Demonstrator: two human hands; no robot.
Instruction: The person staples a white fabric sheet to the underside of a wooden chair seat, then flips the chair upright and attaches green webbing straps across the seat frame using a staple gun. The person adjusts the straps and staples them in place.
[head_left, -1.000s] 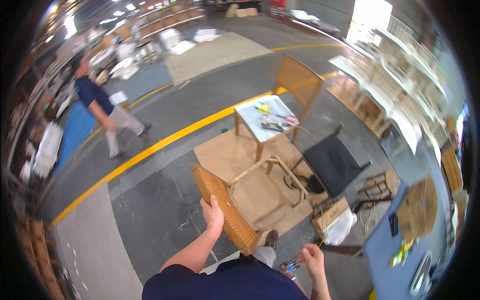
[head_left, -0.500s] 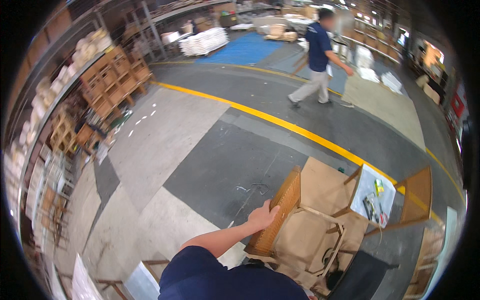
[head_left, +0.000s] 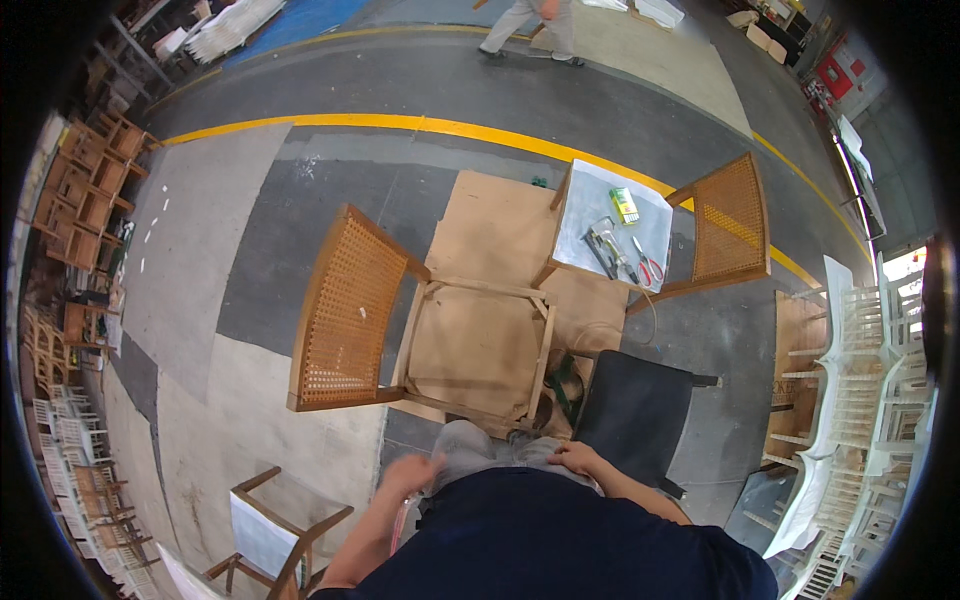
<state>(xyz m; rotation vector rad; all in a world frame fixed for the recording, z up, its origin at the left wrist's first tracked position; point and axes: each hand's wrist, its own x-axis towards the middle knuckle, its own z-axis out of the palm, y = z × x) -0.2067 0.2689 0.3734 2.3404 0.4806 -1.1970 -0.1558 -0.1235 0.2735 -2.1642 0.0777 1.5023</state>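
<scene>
**Person stands over an unfinished cane-back chair, hands empty at the thighs**

Far left: stacks of wooden chair frames along the rim, more pale frames lower down. Bottom left: a small wooden stool frame with a white top on the concrete floor.

Left hand is blurred, low by the person's left thigh, holding nothing; fingers look loosely spread, exact pose cannot tell. Nearest thing is the cane-back chair, just ahead of the knees: woven back panel on the left, open seat frame with no seat to its right, standing on a brown cardboard sheet.

Right hand rests flat on the right thigh, fingers together, gripping nothing. Just beside it, right, a black padded seat.

Beyond the chair: a small table with a white top carrying a yellow box, pliers and red-handled scissors. Right of it a second cane-back chair. A yellow floor line crosses behind; another person's legs at the top edge. Far right: white chair frames stacked.
</scene>
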